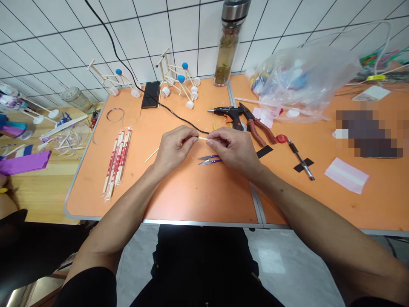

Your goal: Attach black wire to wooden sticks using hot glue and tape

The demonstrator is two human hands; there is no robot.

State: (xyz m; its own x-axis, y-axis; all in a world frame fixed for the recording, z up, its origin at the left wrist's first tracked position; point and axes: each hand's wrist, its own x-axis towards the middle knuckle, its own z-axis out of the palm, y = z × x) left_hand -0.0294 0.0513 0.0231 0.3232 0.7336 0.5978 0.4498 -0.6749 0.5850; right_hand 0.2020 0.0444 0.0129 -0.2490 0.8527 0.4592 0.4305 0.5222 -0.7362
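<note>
My left hand (177, 147) and my right hand (233, 149) meet over the orange table (191, 196), fingertips pinched on opposite ends of a short pale wooden stick (202, 138). Only its middle shows; the fingers cover both ends. Thread snips (209, 160) lie on the table, blades pointing left, partly covered by my right hand. Another thin stick (151, 155) rests just left of my left hand. Beyond my right hand are a black glue gun (234, 115) and red-handled pliers (258, 128). Paper-wrapped chopsticks (117, 162) lie farther left.
Wheeled stick models (180, 79) and a phone (150, 94) are at the back. A black cable (172, 111) runs across toward my hands. A tea bottle (226, 55) stands by the wall, left of a plastic bag (297, 81). A pen (302, 160) lies at right.
</note>
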